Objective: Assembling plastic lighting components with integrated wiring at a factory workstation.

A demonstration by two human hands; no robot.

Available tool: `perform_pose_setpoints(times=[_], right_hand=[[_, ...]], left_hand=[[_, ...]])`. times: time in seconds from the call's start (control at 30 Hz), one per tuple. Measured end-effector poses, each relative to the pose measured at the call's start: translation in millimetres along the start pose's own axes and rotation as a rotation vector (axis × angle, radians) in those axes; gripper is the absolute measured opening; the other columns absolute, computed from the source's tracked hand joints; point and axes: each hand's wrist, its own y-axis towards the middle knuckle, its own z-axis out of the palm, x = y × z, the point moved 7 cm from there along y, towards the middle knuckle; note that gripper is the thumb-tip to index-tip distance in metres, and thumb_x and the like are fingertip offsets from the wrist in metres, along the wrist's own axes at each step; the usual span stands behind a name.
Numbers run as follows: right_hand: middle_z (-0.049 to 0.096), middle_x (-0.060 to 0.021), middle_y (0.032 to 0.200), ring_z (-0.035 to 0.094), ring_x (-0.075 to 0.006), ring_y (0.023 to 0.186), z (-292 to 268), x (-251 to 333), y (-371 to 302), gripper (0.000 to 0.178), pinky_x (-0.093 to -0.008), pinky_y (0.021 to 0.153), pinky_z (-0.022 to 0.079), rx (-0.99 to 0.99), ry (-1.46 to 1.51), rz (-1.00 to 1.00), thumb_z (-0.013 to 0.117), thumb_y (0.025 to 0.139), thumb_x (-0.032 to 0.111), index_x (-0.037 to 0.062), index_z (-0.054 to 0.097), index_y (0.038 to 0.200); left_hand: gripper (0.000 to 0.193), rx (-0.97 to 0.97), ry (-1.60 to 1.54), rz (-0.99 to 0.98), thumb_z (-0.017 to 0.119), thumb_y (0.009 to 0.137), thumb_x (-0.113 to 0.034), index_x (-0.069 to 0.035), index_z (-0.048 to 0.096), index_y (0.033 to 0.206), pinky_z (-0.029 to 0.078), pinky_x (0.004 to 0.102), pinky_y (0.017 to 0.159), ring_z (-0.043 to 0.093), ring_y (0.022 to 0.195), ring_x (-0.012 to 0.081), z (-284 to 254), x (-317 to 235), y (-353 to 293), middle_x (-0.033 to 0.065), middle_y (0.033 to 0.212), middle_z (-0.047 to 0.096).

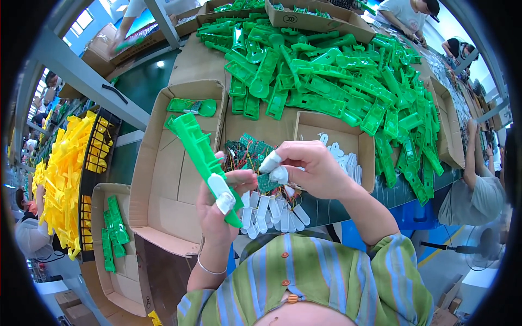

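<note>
Left hand: the left hand (pixel 215 214) was closed around the lower end of a long green plastic shell (pixel 193 144), its white-covered thumb pressing on it, likely to keep the piece steady.
Green shell: it slanted up and leftward above the right edge of an open brown cardboard tray (pixel 157 187), its ribbed side partly showing, perhaps so that its inside was easy to see.
White piece: a flat, rounded white plastic piece (pixel 218 185) seemed to lie against the shell by that thumb.
Right hand: the right hand (pixel 307 165) had covered thumb and forefinger nearly together, apparently pinching a small green circuit board (pixel 266 183); the fingertips hid the contact.
Board heap: wired green circuit boards (pixel 247 149) lay just beyond the hands, probably for short reach.
White strips: white plastic strips (pixel 272 212) lay near the table edge, close to the body.
Shell pile: loose green shells (pixel 348 81) were heaped beyond, perhaps as stock.
</note>
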Motion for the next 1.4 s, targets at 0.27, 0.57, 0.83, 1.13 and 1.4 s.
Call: perform_pose_setpoints(times=[0.27, 0.57, 0.83, 1.13, 1.4], right_hand=[[0.061, -0.008, 0.078, 0.064, -0.0141, 0.071, 0, 3, -10, 0.017, -0.0256, 0.062, 0.053, -0.218, -0.228, -0.066, 0.062, 0.072, -0.01, -0.0027, 0.058, 0.087], [0.06, -0.0083, 0.075, 0.061, -0.0169, 0.063, 7, 17, -12, 0.015, -0.0259, 0.056, 0.049, -0.192, -0.077, -0.094, 0.061, 0.071, -0.01, -0.001, 0.059, 0.082], [0.058, -0.0104, 0.071, 0.06, -0.0225, 0.062, 16, 24, -12, 0.015, -0.0306, 0.053, 0.047, -0.285, -0.185, -0.133, 0.059, 0.071, -0.008, -0.0009, 0.059, 0.083], [0.055, -0.0107, 0.075, 0.058, -0.0254, 0.065, 21, 24, -16, 0.017, -0.0335, 0.055, 0.048, -0.33, -0.335, -0.163, 0.06, 0.069, -0.008, -0.0001, 0.059, 0.084], [0.049, -0.0109, 0.083, 0.056, -0.0244, 0.067, 34, 38, -30, 0.021, -0.0335, 0.055, 0.048, -0.245, -0.604, -0.33, 0.064, 0.065, -0.001, -0.0028, 0.056, 0.084]], left_hand=[[0.062, 0.014, -0.04, -0.065, 0.055, 0.083, -0.008, 0.004, 0.026, 0.137, 0.049, 0.0423, 0.09, 0.06, 0.102, 0.0313, 6, 4, -7, 0.0263, 0.109, 0.058], [0.053, 0.061, -0.205, -0.252, 0.054, 0.088, -0.012, 0.004, 0.033, 0.134, 0.045, 0.0409, 0.095, 0.054, 0.111, 0.0283, -9, 19, -12, 0.0205, 0.121, 0.052], [0.05, 0.188, -0.267, -0.244, 0.051, 0.093, -0.023, 0.004, 0.036, 0.132, 0.044, 0.0376, 0.095, 0.053, 0.112, 0.0231, -8, 43, -21, 0.0135, 0.124, 0.051], [0.04, 0.183, -0.273, -0.208, 0.048, 0.094, -0.022, -0.001, 0.042, 0.127, 0.043, 0.0411, 0.097, 0.055, 0.111, 0.0247, -7, 47, -22, 0.0118, 0.122, 0.054], [0.044, 0.073, -0.327, -0.253, 0.048, 0.094, -0.022, 0.002, 0.04, 0.13, 0.044, 0.0368, 0.094, 0.055, 0.11, 0.0233, -1, 48, -23, 0.0137, 0.122, 0.054]])
